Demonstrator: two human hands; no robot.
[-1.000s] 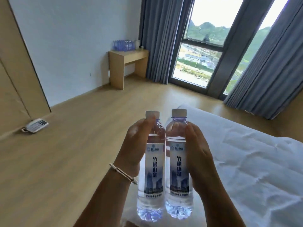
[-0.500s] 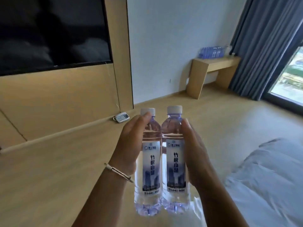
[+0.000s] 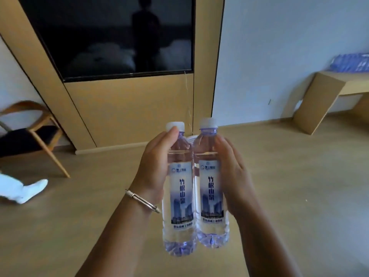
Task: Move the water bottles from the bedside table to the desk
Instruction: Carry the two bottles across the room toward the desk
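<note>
Two clear ribbed plastic bottles (image 3: 197, 188) with white caps stand upright, touching, in the air above the wooden floor (image 3: 299, 186), clamped between left hand (image 3: 153, 166) and right hand (image 3: 233, 172).

Two water bottles (image 3: 180, 196), two hands (image 3: 153, 168)
</note>
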